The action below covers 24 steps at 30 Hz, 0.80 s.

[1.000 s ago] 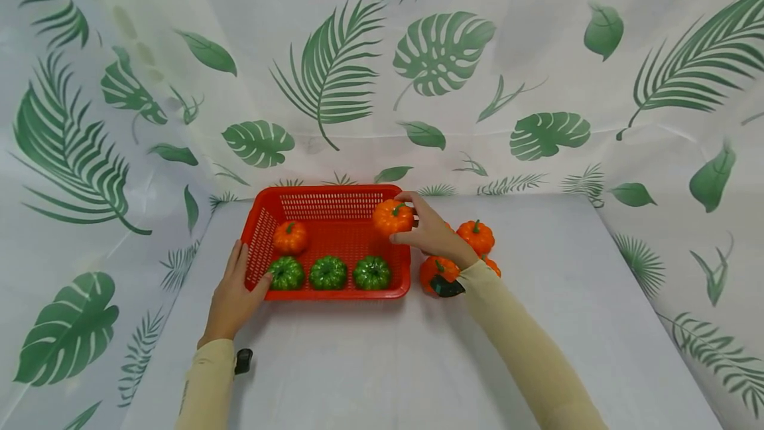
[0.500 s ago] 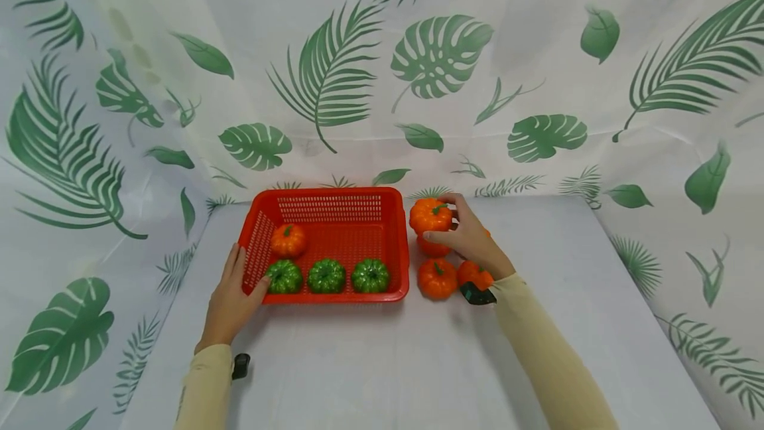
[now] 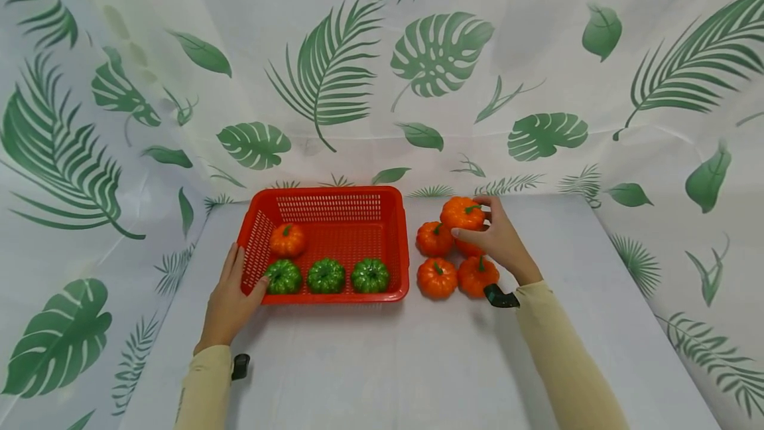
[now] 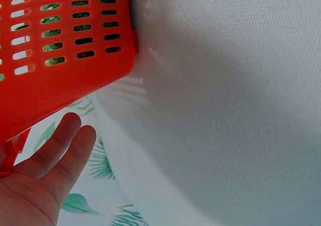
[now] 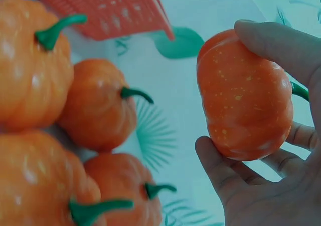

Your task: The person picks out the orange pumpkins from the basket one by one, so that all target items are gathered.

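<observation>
A red plastic basket [image 3: 334, 296] stands on the table. It holds one orange toy pumpkin [image 3: 288, 241] at its left and a front row of three green toy pumpkins [image 3: 326, 276]. My left hand [image 3: 229, 304] grips the basket's front left corner, thumb over the rim and fingers along the outside; the left wrist view shows two straight fingers [image 4: 75, 153] beside its wall. Right of the basket, my right hand [image 3: 498, 237] holds another orange pumpkin [image 5: 246, 95] between thumb and fingers. It hangs above several orange pumpkins [image 3: 438, 278], partly hiding one of them.
The white-covered table [image 3: 370, 363] stretches in front of the basket. A white curtain with green leaf prints [image 3: 442, 52] hangs behind and along both sides. The basket's wall [image 5: 115, 10] also shows at the top of the right wrist view.
My right hand has carried the orange pumpkin from over the basket's right side rightward to above the group of pumpkins on the table. The left hand has stayed at the basket corner.
</observation>
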Each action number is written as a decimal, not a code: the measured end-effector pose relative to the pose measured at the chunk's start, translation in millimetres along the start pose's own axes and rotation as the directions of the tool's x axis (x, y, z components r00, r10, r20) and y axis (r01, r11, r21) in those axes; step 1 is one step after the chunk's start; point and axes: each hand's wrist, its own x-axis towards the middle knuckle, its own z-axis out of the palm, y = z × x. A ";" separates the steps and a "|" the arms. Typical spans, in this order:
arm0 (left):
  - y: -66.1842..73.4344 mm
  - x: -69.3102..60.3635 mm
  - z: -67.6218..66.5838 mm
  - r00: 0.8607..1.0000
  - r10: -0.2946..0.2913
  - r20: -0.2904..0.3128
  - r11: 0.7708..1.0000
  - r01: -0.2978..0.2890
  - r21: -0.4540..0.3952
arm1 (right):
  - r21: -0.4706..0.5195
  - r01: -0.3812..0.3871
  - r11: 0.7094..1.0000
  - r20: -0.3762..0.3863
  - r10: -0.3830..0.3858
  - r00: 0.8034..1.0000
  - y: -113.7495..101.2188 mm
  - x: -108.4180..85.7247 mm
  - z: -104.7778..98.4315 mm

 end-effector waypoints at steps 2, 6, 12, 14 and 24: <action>0.2 -0.1 -0.2 1.000 0.001 -0.002 1.000 -0.001 -0.001 | -0.003 -0.013 1.000 -0.016 0.013 1.000 3.1 -2.6 -5.3; 0.3 0.0 -0.4 1.000 -0.001 -0.004 1.000 0.001 -0.004 | -0.031 -0.045 0.998 -0.060 0.044 0.997 12.7 -8.2 -16.1; -0.2 0.2 -0.3 1.000 0.002 -0.009 1.000 -0.002 -0.002 | -0.042 -0.080 0.996 -0.155 0.073 0.985 30.6 -16.6 -30.0; -0.3 0.2 -0.2 1.000 0.001 -0.008 1.000 -0.001 -0.001 | -0.042 -0.090 0.995 -0.183 0.081 0.980 35.8 -19.1 -33.8; 0.5 -0.3 0.2 1.000 0.000 -0.011 1.000 0.000 0.001 | -0.019 -0.149 0.989 -0.274 0.138 0.952 66.5 -24.8 -45.4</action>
